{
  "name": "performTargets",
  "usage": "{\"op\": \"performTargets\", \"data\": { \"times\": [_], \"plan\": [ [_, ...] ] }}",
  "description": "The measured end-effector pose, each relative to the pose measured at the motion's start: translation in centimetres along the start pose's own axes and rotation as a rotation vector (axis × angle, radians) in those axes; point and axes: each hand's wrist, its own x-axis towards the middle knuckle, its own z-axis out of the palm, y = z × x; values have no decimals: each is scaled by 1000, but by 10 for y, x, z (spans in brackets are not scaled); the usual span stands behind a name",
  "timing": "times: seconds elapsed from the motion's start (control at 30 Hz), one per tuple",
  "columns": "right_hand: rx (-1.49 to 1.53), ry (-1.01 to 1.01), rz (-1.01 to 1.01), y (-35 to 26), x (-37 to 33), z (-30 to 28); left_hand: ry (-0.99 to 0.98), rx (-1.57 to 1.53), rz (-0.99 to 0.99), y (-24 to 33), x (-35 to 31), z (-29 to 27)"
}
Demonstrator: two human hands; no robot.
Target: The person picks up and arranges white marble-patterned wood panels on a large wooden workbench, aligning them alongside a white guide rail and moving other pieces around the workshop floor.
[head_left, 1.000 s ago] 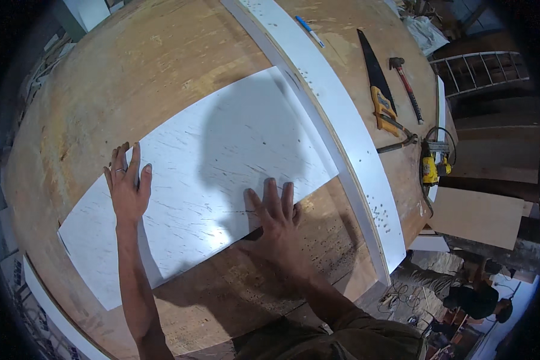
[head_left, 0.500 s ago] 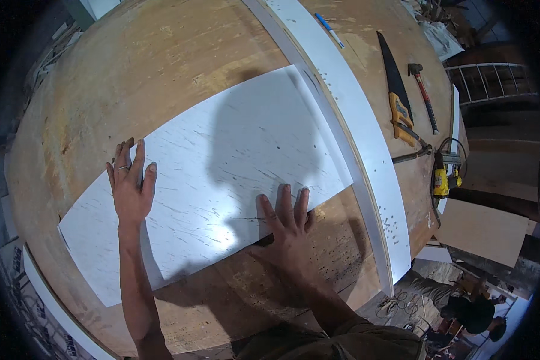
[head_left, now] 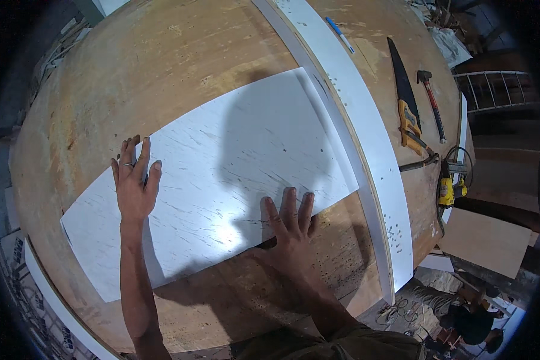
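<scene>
A large white scratched panel (head_left: 222, 162) lies flat on a plywood workbench (head_left: 162, 60). My left hand (head_left: 135, 183) rests palm down on the panel's left part, fingers spread, with a ring on one finger. Palm down too, my right hand (head_left: 291, 231) lies across the panel's near edge, fingers on the white surface and the heel over bare plywood. Neither hand holds anything. The panel's right end touches a long white strip (head_left: 372, 150) that runs across the bench.
Beyond the strip lie a yellow-handled handsaw (head_left: 404, 90), a hammer (head_left: 431, 102), a blue pen (head_left: 340, 26) and a yellow power drill (head_left: 447, 189). A brown board (head_left: 483, 240) leans at the right. A person (head_left: 471, 324) crouches on the floor at lower right.
The panel has shifted a little to the right, toward the white strip, under both flat hands. My right hand slid lower along its near edge.
</scene>
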Motion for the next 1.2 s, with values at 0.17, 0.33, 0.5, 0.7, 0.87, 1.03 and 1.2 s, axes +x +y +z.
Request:
{"op": "performTargets", "data": {
  "times": [0.17, 0.33, 0.5, 0.7, 0.87, 1.03, 1.2],
  "plan": [
    [19, 62, -27, 1, 2, 7, -3, -34, -5, -1, 0, 1],
    [38, 78, -39, 0, 3, 6, 13, -9, 7, -5, 0, 3],
    [35, 39, -5, -6, 5, 2, 16, -12, 14, -6, 2, 1],
    [33, 36, -23, -3, 6, 2, 8, -12, 4, -6, 3, 1],
    [25, 7, -6, -5, 7, 0, 5, 11, 17, -7, 4, 0],
    [9, 19, -5, -7, 10, -4, 18, 7, 16, -7, 6, 3],
    [4, 17, -12, -8, 13, -3, 13, 10, 13, -8, 7, 1]
  ]
}}
